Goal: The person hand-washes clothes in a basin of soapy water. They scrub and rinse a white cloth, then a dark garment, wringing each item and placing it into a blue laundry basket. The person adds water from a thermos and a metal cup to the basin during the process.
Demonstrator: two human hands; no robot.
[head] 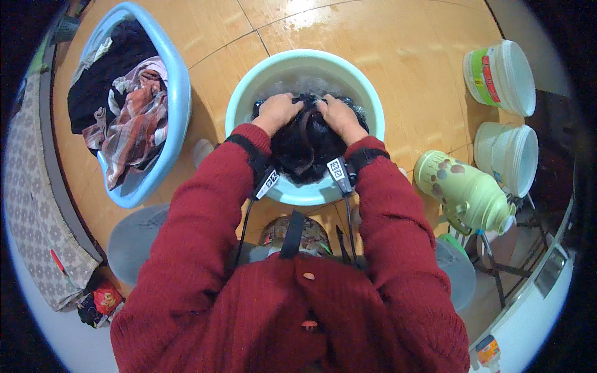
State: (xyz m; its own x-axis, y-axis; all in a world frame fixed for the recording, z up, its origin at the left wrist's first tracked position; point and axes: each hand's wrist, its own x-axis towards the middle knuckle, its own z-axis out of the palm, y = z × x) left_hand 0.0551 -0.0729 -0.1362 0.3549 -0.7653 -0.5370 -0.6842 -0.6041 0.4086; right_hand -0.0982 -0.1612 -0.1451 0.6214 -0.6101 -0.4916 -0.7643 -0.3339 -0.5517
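A pale mint-green plastic basin of cloudy, sudsy water stands on the floor in front of me. Dark wet cloth, maybe a garment, fills much of it and rises above the water in folds. My left hand grips the cloth left of centre, its fingers curled down into the fabric. Opposite it, my right hand holds the same cloth, thumb turned inward. The fingertips of both hands are partly hidden in the dark folds. A small gap of cloth separates the two hands.
A blue plastic tub at left holds black and plaid clothes. Two white plastic buckets stand at right, near a light-green thermos flask. Wet spots mark the tan tiled floor. Patterned fabric covers something at far left.
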